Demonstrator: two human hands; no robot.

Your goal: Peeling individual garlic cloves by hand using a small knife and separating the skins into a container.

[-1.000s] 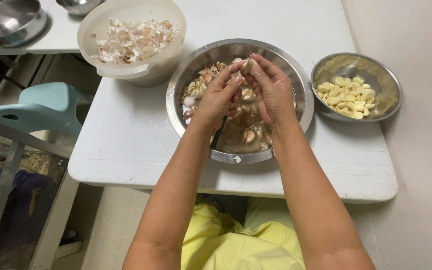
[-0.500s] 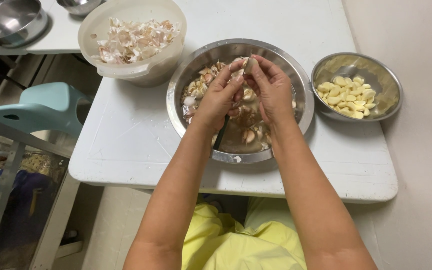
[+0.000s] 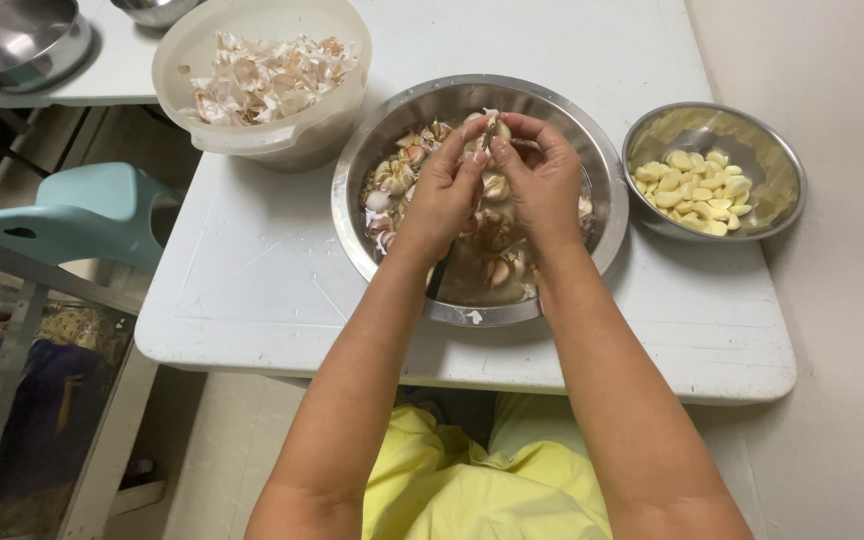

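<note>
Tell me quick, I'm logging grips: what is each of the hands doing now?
Left hand: closed, fingertips pinching the garlic clove, knife handle tucked under it.
Right hand: closed, pinching the same clove.

A single head-worn camera looks steeply down from above the seated person, facing forward across the white rectangular plastic table (image 3: pixel 252 290). It sits close, at arm's length, with the large round steel bowl (image 3: pixel 372 170) centred. No second view exists.
</note>
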